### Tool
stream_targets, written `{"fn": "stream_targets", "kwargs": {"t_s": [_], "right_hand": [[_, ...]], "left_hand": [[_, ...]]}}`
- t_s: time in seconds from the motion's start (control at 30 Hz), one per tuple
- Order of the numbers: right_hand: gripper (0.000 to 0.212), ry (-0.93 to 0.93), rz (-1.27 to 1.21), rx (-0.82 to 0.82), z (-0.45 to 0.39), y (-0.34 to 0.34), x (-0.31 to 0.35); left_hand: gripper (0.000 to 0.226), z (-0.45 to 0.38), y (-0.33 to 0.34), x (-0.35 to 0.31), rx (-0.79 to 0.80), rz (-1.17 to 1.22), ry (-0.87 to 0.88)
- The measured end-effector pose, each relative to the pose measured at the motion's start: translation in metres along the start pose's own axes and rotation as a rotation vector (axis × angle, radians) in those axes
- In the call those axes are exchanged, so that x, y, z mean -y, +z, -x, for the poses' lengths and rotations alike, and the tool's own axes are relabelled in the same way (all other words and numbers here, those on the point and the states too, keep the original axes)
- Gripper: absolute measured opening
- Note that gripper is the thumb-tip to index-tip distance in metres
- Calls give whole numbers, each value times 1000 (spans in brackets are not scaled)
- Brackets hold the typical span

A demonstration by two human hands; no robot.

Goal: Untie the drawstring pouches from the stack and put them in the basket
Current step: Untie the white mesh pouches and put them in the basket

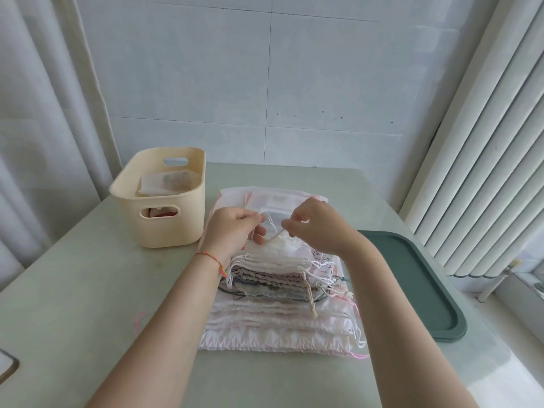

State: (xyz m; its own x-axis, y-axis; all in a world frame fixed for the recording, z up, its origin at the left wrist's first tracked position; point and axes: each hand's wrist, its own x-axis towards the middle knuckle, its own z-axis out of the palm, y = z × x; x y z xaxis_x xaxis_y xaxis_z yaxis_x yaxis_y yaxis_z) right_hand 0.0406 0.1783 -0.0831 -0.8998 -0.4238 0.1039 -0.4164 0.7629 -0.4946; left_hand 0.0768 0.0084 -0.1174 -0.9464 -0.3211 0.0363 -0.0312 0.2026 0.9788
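Observation:
A stack of flat drawstring pouches (279, 313) in white, pink and beige lies in the middle of the table, cords trailing off its near right side. Over the top pouch (282, 248), my left hand (232, 231) and my right hand (318, 225) each pinch a strand of its white drawstring (275, 235), which stretches between them. A cream plastic basket (160, 228) with cut-out handles stands to the left of the stack. A pale pouch lies inside it.
A dark green tray (424, 287) lies on the table right of the stack. A tiled wall rises behind the table, a curtain hangs at the left and a ribbed radiator stands at the right. A pink cord (138, 322) lies on the tabletop left of my forearm.

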Motion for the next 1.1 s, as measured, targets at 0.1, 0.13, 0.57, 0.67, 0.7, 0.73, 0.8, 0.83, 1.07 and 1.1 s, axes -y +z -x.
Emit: {"fn": "stream_targets", "kwargs": {"t_s": [0.1, 0.13, 0.57, 0.67, 0.7, 0.73, 0.8, 0.83, 1.07, 1.1], "right_hand": [[40, 10, -319, -65, 5, -1, 12], [41, 25, -413, -80, 6, 0, 14], [34, -20, -697, -95, -1, 18, 11], [23, -44, -543, -55, -1, 21, 12], [20, -53, -456, -59, -2, 22, 11], [17, -62, -384, -69, -3, 22, 10], [13, -63, -316, -93, -5, 23, 7], [13, -58, -299, -107, -5, 22, 6], [12, -18, -327, -62, -1, 11, 4], [13, -18, -343, -45, -1, 12, 5]], "left_hand": [[12, 1, 2, -4, 150, -110, 91], [14, 2, 2, -6, 202, -162, 109], [27, 5, 0, -8, 231, 12, -4], [27, 3, -4, -7, 250, 11, -50], [26, 2, -5, -6, 253, 10, -52], [24, 1, -6, -5, 255, 13, -48], [22, 0, -6, -5, 255, 23, -38], [20, 1, -6, -5, 246, 30, -34], [13, -2, -5, -2, 94, 167, -49], [13, -2, -5, -1, 94, 178, -50]]}}
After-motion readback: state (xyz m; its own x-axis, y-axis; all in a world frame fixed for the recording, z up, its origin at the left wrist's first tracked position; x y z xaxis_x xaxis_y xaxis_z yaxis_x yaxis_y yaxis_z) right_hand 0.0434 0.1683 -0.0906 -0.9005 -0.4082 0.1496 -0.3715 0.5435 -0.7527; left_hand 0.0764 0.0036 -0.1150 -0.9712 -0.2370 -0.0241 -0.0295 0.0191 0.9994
